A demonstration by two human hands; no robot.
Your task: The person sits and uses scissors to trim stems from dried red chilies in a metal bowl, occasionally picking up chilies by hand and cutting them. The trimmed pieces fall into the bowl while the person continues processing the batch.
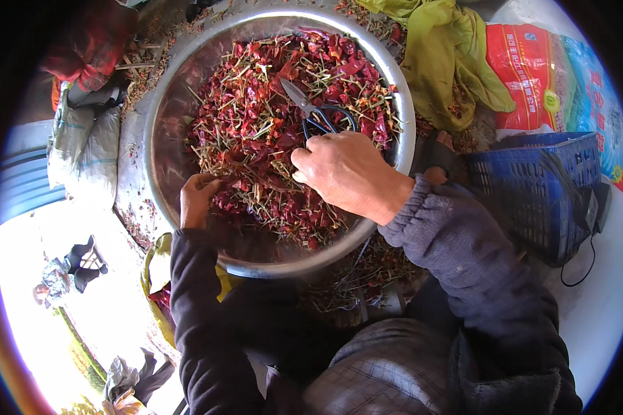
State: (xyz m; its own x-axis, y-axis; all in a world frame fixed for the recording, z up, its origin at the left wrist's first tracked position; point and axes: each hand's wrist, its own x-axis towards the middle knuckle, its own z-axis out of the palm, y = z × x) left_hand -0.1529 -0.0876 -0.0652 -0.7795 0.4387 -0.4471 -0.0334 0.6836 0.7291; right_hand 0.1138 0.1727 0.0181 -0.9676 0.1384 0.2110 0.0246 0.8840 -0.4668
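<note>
A wide metal basin (409,111) holds a heap of dried red chili peppers (270,129), mixed with cut pale stems. A pair of scissors (302,99) lies on the heap, blades slightly apart and pointing up and left, dark handles towards me. My right hand (350,174) hovers over the chilies just below those handles, its fingers curled inward; whatever they may hold is hidden. At the basin's near left side, my left hand (197,199) touches the chilies with bent fingertips. I cannot tell whether it pinches a piece.
A blue plastic crate (529,181) with a black cable stands at right, near printed plastic sacks (522,78). A yellow-green sack (438,62) lies beyond the basin. White woven sacks (91,150) are at left. Stem scraps (363,275) litter the floor. Another person (59,277) is outside at left.
</note>
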